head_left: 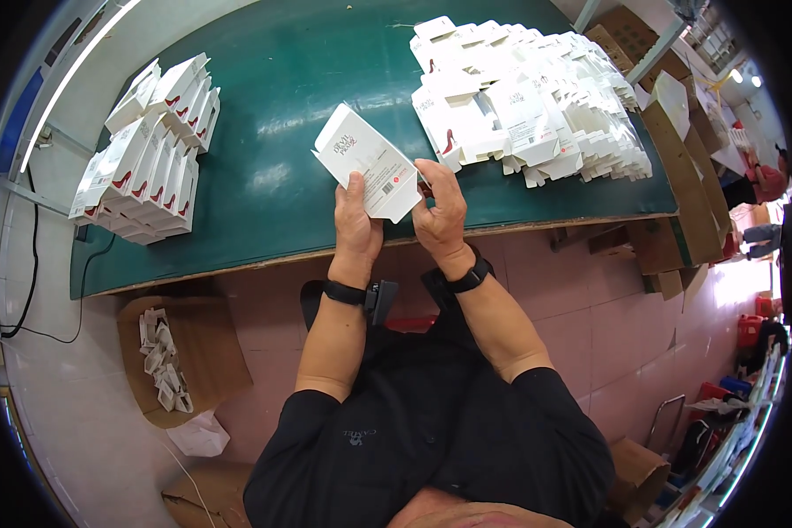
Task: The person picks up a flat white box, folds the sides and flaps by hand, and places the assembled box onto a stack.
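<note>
Between my hands, above the near edge of the green table [273, 176], is a white folding carton [370, 158] with printed text and flaps standing out at its ends. My left hand [357, 227] grips its lower left side, the thumb lying on the printed face. At the lower right end, my right hand [440, 209] pinches the carton near a flap; some of its fingertips are hidden behind it. Beyond my right hand lies a large overlapping pile of flat white cartons [537, 106]. Formed cartons with a red shoe print [141, 167] stand in stacked rows at the left.
A brown cardboard box [229, 352] on the floor at the left holds several small white cartons [161, 361]. Large brown cardboard boxes [678, 194] stand against the table's right end. A black cable [84, 290] hangs by the left wall.
</note>
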A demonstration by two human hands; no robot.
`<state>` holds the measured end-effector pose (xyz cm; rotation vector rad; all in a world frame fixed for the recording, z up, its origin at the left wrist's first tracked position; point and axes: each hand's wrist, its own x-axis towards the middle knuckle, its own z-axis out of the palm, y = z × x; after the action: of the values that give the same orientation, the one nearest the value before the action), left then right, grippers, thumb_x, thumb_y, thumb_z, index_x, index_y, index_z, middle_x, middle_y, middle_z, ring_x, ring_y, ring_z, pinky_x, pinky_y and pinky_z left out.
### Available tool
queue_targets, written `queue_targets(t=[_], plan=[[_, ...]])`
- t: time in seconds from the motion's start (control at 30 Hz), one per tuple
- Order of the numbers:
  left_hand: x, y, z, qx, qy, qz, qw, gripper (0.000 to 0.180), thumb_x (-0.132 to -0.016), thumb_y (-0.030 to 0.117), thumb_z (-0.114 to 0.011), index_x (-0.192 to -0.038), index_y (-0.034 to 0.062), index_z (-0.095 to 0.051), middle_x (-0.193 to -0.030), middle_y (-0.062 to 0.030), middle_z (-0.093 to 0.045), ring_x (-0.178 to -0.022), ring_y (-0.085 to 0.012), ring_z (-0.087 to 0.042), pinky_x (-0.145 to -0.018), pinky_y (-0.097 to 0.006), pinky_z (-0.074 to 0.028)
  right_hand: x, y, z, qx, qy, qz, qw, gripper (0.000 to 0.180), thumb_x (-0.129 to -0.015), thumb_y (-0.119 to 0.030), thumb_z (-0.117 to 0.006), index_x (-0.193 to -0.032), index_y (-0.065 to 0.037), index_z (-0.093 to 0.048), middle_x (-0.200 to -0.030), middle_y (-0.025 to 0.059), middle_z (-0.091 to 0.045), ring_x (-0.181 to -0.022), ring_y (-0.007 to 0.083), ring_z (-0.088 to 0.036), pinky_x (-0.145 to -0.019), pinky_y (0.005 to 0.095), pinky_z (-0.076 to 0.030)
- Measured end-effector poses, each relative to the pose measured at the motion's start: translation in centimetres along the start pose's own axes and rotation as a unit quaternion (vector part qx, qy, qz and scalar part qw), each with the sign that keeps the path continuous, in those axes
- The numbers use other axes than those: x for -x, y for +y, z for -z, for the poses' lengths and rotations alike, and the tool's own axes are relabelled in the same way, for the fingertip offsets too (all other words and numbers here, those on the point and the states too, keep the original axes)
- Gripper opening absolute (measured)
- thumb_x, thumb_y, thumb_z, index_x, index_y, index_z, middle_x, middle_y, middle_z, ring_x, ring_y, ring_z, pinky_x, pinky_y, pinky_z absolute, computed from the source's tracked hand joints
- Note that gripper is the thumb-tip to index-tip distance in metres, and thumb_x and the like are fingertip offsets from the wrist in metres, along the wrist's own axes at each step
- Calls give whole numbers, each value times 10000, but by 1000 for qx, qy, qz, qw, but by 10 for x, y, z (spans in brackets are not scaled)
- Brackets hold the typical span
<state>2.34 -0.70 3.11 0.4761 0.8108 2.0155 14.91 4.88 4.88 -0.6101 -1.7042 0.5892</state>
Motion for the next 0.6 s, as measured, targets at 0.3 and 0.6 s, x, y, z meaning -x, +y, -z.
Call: queue_targets(t=[0.3,0.6], plan=[[0,0,0,5,2,13,1000,487,-1117,363,-459,-1472,31,-428,-1363,-124,-613,-1217,-247,-645,-1033,-411,-545,2,2,1,6,-2,13,1000,459,-857,122,-593,-1294,-12,-636,-1221,168,-678,-1037,291,-703,-858,338,-589],[3,6,-4,52,-15,11,998,513,-1090,369,-536,-1467,47,-402,-1350,-104,-595,-1219,-239,-641,-1014,-403,-566,11,9,-8,-108,11,-139,984,461,-935,121,-529,-1383,20,-561,-1277,130,-675,-1120,207,-678,-979,307,-532]])
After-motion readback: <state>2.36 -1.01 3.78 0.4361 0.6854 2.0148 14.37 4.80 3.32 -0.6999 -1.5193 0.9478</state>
